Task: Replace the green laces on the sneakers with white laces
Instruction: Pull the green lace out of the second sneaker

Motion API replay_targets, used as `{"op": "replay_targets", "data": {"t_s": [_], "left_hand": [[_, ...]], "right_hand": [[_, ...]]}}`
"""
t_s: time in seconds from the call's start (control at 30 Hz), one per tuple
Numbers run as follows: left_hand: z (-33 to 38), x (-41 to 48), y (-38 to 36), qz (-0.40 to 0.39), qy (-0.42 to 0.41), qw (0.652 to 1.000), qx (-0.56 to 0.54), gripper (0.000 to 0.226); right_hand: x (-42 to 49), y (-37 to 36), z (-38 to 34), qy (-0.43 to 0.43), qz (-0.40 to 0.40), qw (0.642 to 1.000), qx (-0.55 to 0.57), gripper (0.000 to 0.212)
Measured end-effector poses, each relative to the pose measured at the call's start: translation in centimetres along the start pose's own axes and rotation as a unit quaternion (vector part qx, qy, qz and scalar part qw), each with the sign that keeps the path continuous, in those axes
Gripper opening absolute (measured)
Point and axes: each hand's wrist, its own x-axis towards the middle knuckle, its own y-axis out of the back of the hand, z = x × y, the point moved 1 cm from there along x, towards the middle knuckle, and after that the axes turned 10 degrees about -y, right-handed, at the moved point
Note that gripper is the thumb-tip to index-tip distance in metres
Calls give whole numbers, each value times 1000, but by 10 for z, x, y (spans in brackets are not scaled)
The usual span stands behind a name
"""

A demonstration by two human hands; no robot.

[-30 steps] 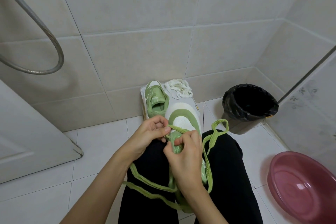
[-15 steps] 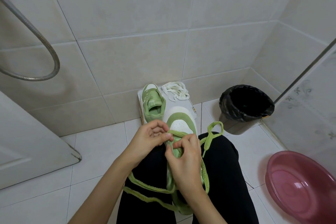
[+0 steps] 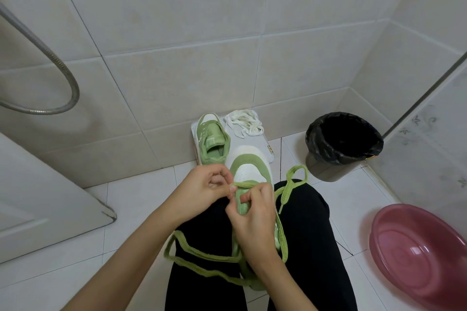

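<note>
A green and white sneaker [image 3: 249, 166] lies on my lap, toe pointing away. My left hand [image 3: 202, 188] pinches the green lace [image 3: 242, 185] at the lowest eyelets near the toe. My right hand [image 3: 252, 219] grips the sneaker's tongue and covers the middle of the shoe. Loose green lace loops hang over my left thigh [image 3: 202, 256] and over my right knee [image 3: 293, 179]. A second green sneaker [image 3: 213, 142] without laces stands on a white board [image 3: 267, 145] by the wall, beside a bundle of white laces [image 3: 243, 124].
A bin with a black liner [image 3: 341, 146] stands to the right on the tiled floor. A pink basin [image 3: 424, 255] sits at the lower right. A shower hose [image 3: 50, 78] hangs at the left above a white door panel [image 3: 38, 204].
My left hand has drawn the green lace a little to the left across the toe end. My right hand stays on the tongue. The view has shifted slightly.
</note>
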Motion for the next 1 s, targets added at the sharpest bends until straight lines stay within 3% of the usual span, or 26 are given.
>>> {"op": "replay_targets", "data": {"t_s": [0.13,0.23,0.3,0.33,0.43,0.53,0.7,0.77,0.83,1.0], "left_hand": [[13,5,-1,-36,2,997,73,10],[20,7,-13,-29,-34,989,140,15],[19,7,-21,1,-50,983,175,12],[17,7,-25,25,-51,981,184,11],[10,6,-37,114,-55,979,161,10],[2,4,-48,179,-94,964,172,12],[-17,-2,-70,150,-94,963,205,64],[-21,-2,-74,147,-96,958,225,72],[-21,-1,-75,146,-95,959,225,73],[-19,3,-73,122,-80,959,242,73]], "right_hand": [[-2,7,0,22,-18,999,-43,23],[6,24,4,38,-98,994,-21,12],[17,38,7,37,-113,992,30,3],[23,44,9,32,-103,993,39,11],[37,49,15,24,-121,992,6,21],[48,49,18,42,-154,987,12,11],[56,59,28,-53,-201,967,147,17],[54,61,29,-74,-214,958,176,16],[55,64,24,-73,-235,958,145,12],[61,86,2,16,-250,964,-84,11]]}}
